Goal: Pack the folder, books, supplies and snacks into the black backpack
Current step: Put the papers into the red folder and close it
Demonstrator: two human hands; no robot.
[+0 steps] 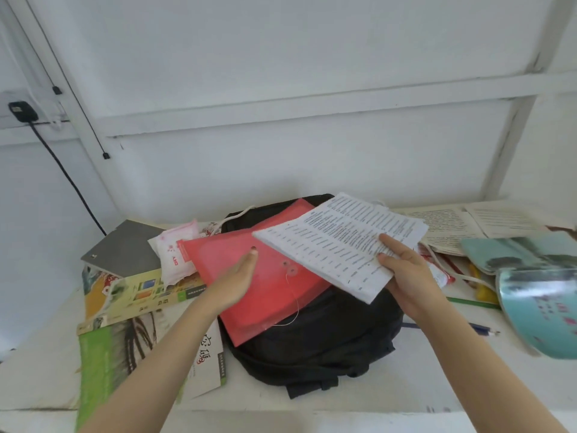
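Observation:
The black backpack (324, 335) lies flat in the middle of the white desk. A red plastic folder (249, 282) with a string clasp lies across its top. My left hand (237, 276) rests on the folder's left part with straight fingers. My right hand (406, 270) grips the near edge of a thick stack of printed white pages (340, 242), held tilted over the folder and the backpack, thumb on top.
Left of the backpack lie a grey notebook (125, 248), a pink-white snack packet (175, 251) and several books (137, 295). To the right are open printed books (452, 223), teal booklets (537, 295), a green pencil (474, 303) and red packets. A black cable (62, 170) runs down the wall.

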